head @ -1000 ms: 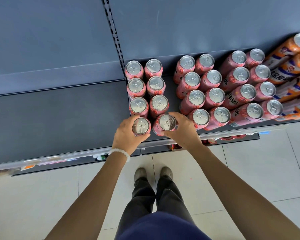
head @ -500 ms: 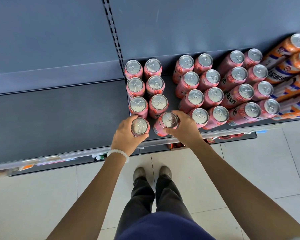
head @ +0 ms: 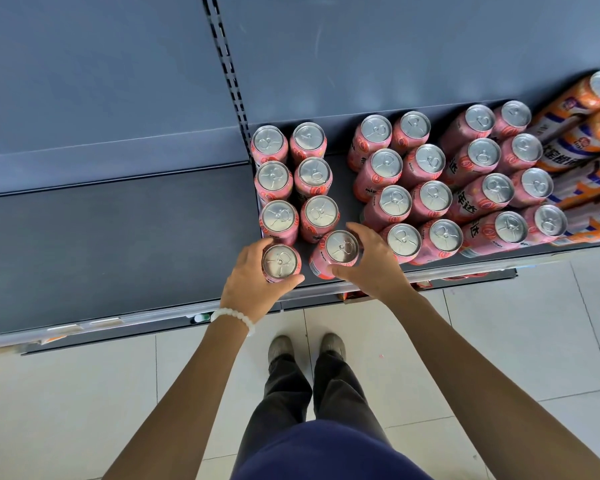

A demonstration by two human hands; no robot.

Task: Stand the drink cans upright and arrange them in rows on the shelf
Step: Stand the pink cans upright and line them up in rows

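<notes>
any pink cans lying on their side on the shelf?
No, every pink can shows its silver top, including the two in the left hand and right hand.

**Hand and Arm Position**

Both arms extended forward, forearms bare. Left hand (head: 253, 282) curled, thumb and fingers wrapped in a grip; white bead bracelet (head: 234, 317) at wrist. Right hand (head: 371, 265) curled likewise, thumb forward.

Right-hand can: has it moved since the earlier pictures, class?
Yes, slightly: the right-hand can has shifted rightward, away from the left-hand can and nearer the standing front can of the neighbouring block.
</notes>
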